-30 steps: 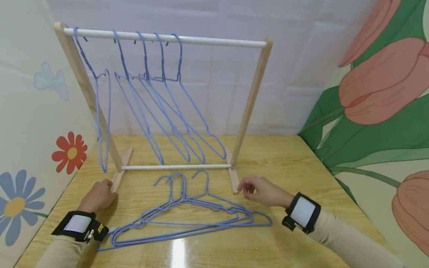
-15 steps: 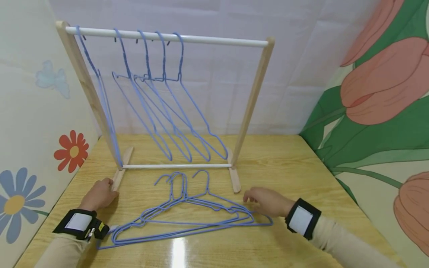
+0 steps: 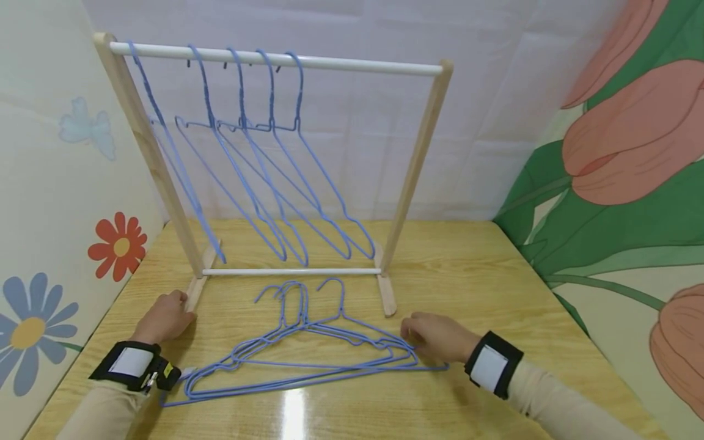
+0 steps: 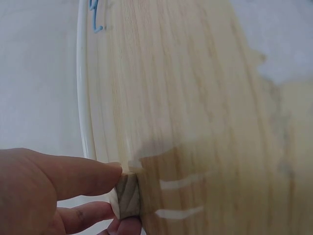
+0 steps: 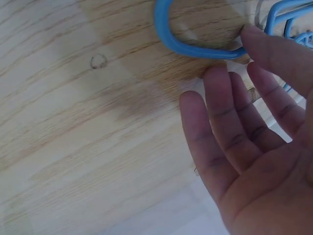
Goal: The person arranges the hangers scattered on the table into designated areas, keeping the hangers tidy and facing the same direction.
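My left hand (image 3: 165, 318) holds the front end of the wooden left foot (image 3: 194, 294) of a garment rack. Its thumb and fingers pinch the squared foot end (image 4: 128, 196) in the left wrist view. Several blue wire hangers (image 3: 342, 299) lie overlapped on the table before the rack, hooks toward it. At their right end is my right hand (image 3: 440, 337), palm down. The right wrist view has a rounded blue hanger corner (image 5: 195, 50) by the parted thumb and forefinger; the other fingers are loosely bent. Whether they touch the wire I cannot tell.
Several blue hangers (image 3: 208, 104) hang from the rack's white top rail (image 3: 357, 63), toward its left and middle. A white lower bar (image 3: 291, 272) joins the feet. The right foot (image 3: 388, 296) stands near the right hand. Printed cloth walls surround the wooden table (image 3: 467, 269).
My right hand has moved from beside the rack's right foot down and toward me, to the hanger pile's right end. The hanging hangers sway, the leftmost turning most. My left hand stays put.
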Demonstrator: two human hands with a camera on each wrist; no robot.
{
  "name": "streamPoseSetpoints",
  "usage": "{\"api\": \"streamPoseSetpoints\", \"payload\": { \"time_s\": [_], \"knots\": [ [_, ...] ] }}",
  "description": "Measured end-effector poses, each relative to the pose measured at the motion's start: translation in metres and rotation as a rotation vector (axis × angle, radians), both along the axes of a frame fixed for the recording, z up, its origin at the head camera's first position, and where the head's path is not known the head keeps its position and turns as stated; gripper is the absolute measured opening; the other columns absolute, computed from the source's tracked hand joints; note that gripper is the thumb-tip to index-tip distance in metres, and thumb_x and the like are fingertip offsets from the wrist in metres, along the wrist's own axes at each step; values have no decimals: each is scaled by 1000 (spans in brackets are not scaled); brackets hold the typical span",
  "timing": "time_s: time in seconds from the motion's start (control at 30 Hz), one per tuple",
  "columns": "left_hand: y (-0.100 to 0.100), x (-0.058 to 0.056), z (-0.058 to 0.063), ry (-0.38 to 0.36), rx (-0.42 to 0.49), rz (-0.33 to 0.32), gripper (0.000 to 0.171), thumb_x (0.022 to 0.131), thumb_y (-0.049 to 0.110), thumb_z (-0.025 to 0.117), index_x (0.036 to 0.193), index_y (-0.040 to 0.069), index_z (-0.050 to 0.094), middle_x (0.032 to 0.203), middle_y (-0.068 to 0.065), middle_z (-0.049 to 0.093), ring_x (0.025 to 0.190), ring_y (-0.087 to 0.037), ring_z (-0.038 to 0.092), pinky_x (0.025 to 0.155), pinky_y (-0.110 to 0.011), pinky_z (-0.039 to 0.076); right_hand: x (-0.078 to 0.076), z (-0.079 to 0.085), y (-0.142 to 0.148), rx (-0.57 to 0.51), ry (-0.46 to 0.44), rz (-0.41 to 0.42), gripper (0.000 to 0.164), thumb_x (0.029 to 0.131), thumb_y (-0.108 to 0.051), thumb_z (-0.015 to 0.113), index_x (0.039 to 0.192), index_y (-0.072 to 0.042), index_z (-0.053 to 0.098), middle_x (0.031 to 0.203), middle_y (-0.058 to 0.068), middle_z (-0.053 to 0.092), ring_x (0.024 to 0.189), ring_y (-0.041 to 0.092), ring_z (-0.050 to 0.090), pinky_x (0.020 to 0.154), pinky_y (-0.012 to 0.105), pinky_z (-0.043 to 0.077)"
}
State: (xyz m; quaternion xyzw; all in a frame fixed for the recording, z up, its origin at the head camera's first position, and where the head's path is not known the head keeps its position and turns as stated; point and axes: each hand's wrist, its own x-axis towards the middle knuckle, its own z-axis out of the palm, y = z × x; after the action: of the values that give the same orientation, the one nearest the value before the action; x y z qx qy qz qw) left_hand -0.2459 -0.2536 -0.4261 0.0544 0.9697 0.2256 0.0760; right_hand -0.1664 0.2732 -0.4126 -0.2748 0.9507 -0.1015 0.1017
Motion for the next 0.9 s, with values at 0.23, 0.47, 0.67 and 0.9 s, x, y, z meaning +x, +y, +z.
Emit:
{"api": "streamPoseSetpoints", "payload": {
  "time_s": [0.23, 0.47, 0.67, 0.9],
  "knots": [
    [0, 1, -1, -1, -3, 2, 50, 90, 10, 63, 120, -26, 45, 99, -35, 56, 85, -38, 57, 70, -44, 48, -3, 1, -1, -15, -35, 8, 19, 86, -10, 79, 100, -16, 68, 83, -11, 57, 73, 3, 51, 66, 26, 47],
    [0, 0, -1, 3, -7, 1, 50, 90, 10, 63, 120, -26, 45, 96, -33, 56, 84, -38, 56, 69, -42, 48, -5, 4, 1, -32, -86, 40, 19, 87, -7, 77, 101, -16, 67, 80, -13, 58, 71, 2, 52, 63, 26, 46],
    [0, 0, -1, 16, -6, -1, 50, 89, 11, 63, 119, -26, 46, 97, -35, 56, 84, -38, 56, 70, -43, 48, -10, 6, 4, -56, -121, 76, 18, 88, -6, 74, 102, -15, 67, 79, -14, 55, 71, 1, 49, 63, 25, 45],
    [1, 2, 1, 17, 1, 6, 51, 89, 10, 63, 121, -26, 46, 98, -34, 57, 83, -37, 57, 68, -41, 47, -14, 9, 10, -142, -241, 63, 17, 91, -9, 70, 107, -12, 70, 78, -14, 52, 69, 0, 47, 63, 24, 43]
  ]
}}
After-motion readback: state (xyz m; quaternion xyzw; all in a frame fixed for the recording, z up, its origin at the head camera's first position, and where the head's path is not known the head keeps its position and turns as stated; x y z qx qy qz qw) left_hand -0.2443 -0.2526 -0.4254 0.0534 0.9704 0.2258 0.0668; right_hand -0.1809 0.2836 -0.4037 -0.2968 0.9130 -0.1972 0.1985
